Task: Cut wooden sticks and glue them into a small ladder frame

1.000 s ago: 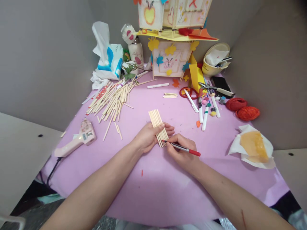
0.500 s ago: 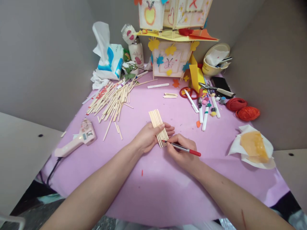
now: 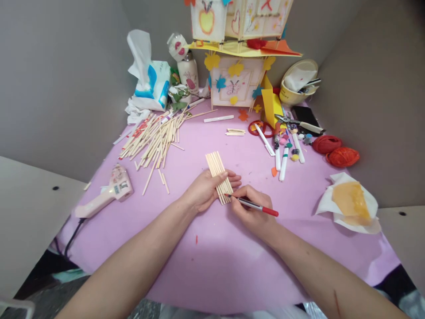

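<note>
Several thin wooden sticks (image 3: 215,165), laid side by side as a flat row, rest in my left hand (image 3: 207,188), its thumb pressed across the top of them. My right hand (image 3: 254,207) grips a red marker (image 3: 255,206) like a pen. The marker's tip meets the sticks near their lower end, and its red end points right. Part of the row is hidden under my left thumb and my right fingertips.
Loose wooden sticks (image 3: 162,137) lie heaped at the left, near a pink hot glue gun (image 3: 116,188). A decorated stick-and-paper house (image 3: 234,82) stands at the back. Markers (image 3: 283,164), pliers (image 3: 300,124) and red yarn balls (image 3: 341,156) lie right.
</note>
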Motion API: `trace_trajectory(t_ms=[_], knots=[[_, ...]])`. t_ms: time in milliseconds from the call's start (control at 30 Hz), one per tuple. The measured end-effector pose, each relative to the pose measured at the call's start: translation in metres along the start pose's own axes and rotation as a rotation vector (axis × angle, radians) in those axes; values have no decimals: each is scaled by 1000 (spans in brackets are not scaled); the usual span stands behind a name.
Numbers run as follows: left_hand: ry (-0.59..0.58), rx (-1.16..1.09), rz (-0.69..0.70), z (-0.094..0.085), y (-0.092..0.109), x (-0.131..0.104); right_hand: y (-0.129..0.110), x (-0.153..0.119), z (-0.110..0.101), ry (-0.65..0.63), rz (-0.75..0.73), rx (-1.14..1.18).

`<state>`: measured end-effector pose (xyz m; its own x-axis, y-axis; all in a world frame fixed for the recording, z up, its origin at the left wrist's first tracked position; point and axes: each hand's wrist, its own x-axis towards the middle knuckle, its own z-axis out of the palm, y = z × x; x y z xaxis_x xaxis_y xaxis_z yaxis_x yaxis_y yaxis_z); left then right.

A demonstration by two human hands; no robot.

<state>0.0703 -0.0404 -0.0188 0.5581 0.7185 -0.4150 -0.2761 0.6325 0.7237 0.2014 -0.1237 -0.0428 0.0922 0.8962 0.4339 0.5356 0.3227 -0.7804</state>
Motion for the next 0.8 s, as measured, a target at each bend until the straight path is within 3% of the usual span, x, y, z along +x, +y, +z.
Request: trace_trajectory(t_ms=[800], knots=[[14, 1, -5, 1, 1, -1, -1, -1, -1, 13, 46, -12]])
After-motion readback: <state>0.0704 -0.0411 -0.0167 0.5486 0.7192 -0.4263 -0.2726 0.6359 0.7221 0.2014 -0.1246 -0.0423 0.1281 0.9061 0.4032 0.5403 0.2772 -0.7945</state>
